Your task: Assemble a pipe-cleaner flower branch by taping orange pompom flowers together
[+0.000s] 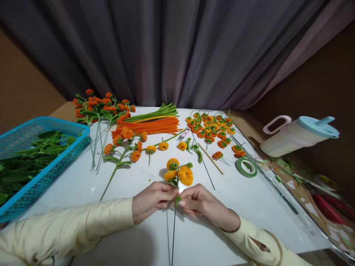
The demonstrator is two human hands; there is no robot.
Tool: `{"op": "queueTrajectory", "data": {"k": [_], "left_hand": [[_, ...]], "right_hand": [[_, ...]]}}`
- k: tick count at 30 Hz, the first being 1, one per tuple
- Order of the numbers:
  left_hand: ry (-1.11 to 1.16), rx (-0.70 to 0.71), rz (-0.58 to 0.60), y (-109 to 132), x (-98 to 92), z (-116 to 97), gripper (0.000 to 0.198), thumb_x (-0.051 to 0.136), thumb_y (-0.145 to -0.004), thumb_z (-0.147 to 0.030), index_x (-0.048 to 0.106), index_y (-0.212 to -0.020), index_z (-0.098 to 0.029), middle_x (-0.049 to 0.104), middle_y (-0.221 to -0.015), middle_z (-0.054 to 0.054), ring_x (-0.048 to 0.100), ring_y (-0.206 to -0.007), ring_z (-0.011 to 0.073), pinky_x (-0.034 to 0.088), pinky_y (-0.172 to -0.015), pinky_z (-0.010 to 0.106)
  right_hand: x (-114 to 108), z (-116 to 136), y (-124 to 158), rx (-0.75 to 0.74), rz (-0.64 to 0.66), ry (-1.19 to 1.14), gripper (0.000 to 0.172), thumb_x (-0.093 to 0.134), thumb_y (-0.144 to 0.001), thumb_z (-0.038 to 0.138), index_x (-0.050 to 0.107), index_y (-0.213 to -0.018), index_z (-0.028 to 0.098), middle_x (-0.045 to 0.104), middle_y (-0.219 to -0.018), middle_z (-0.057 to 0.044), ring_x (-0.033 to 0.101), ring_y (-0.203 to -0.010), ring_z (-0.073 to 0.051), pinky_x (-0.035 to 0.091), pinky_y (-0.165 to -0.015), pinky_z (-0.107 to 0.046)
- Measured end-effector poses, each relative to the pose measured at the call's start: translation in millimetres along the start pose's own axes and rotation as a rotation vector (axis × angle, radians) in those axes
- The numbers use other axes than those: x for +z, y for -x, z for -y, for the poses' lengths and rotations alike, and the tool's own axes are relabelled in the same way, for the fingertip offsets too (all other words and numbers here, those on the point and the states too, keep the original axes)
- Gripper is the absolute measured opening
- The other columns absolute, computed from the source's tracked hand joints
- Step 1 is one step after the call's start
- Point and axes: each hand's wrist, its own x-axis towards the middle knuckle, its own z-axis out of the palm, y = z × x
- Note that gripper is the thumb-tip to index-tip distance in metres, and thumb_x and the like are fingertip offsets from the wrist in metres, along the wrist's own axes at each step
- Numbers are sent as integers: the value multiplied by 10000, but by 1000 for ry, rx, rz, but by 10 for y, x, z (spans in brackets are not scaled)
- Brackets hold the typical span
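My left hand (155, 197) pinches the stem of a flower spray (185, 175) made of fuzzy chenille, with several yellow-orange blooms at its top. From the other side my right hand (201, 205) has its fingers closed at the same stem, on a small green piece (178, 200). A thin dark wire (173, 236) runs down from between the hands toward the lower edge. Just beyond lie loose yellow flower heads (163, 146) and a finished-looking orange flower stem (118, 166). What exactly the fingertips cover is hidden.
A blue basket (55, 168) of green leaves stands at left. Bundled orange chenille stems (149, 127), thread snips (183, 134), a wooden stick (210, 159), small flower heads (209, 127) and green floral tape (246, 167) lie on the white table. A tumbler (298, 136) stands at right.
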Motion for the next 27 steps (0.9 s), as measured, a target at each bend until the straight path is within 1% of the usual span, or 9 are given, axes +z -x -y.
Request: {"op": "queueTrajectory", "data": {"k": [4, 7, 9, 12, 15, 18, 20, 24, 27], "left_hand": [[69, -35, 25, -2, 44, -42, 278, 683, -705, -334, 556, -677, -88, 445, -544, -48, 205, -403, 7, 96, -421, 218], [73, -79, -43, 34, 102, -110, 277, 691, -687, -342, 542, -702, -108, 422, -519, -62, 260, -393, 14, 128, -374, 183], [-7, -107, -96, 74, 139, -168, 300, 684, -674, -380, 534, -712, -123, 461, -522, -51, 335, -404, 31, 195, -357, 160], [-273, -95, -155, 139, 174, -246, 384, 545, -730, -503, 530, -651, -127, 523, -544, -13, 417, -387, 64, 277, -329, 172], [-589, -3, -190, 194, 185, -286, 437, 447, -777, -513, 562, -624, -119, 544, -537, 1, 444, -377, 76, 301, -345, 189], [-885, 124, -236, 227, 196, -301, 380, 499, -772, -443, 607, -614, -114, 488, -479, -26, 414, -416, 71, 307, -406, 186], [-991, 171, -253, 230, 208, -317, 325, 538, -751, -397, 600, -590, -122, 440, -457, -43, 393, -438, 71, 293, -422, 184], [-907, 34, -226, 205, 230, -394, 295, 530, -748, -368, 542, -560, -141, 438, -419, -54, 412, -393, 78, 301, -400, 182], [-794, -45, -171, 183, 217, -450, 247, 523, -753, -332, 538, -589, -148, 479, -411, -56, 404, -348, 72, 320, -382, 176]], "right_hand": [[25, -12, 35, -27, -44, -53, 352, 607, -793, 353, 502, -552, 119, 407, -410, 67, 244, -369, -26, 163, -407, -218], [69, 6, 74, -19, -100, -56, 320, 608, -788, 379, 565, -627, 106, 394, -397, 74, 235, -360, -29, 171, -405, -216], [99, 39, 107, -15, -130, -34, 321, 601, -786, 404, 596, -688, 98, 390, -401, 74, 252, -364, -36, 187, -408, -212], [135, 111, 157, -4, -146, 54, 319, 578, -805, 394, 581, -672, 104, 407, -420, 64, 287, -387, -44, 212, -418, -204], [167, 170, 186, 6, -146, 169, 327, 530, -840, 356, 526, -610, 123, 409, -437, 58, 299, -403, -46, 226, -423, -197], [208, 197, 180, 25, -179, 285, 351, 485, -856, 306, 460, -547, 142, 403, -436, 53, 310, -407, -49, 237, -418, -191], [236, 209, 160, 40, -214, 351, 357, 466, -853, 261, 426, -517, 149, 402, -434, 49, 317, -410, -52, 244, -415, -188], [257, 235, 99, 61, -219, 396, 333, 447, -850, 219, 427, -525, 152, 395, -432, 53, 297, -404, -50, 238, -406, -184], [238, 230, 60, 68, -188, 361, 313, 449, -865, 271, 484, -582, 143, 399, -443, 55, 289, -405, -52, 225, -400, -185]]}}
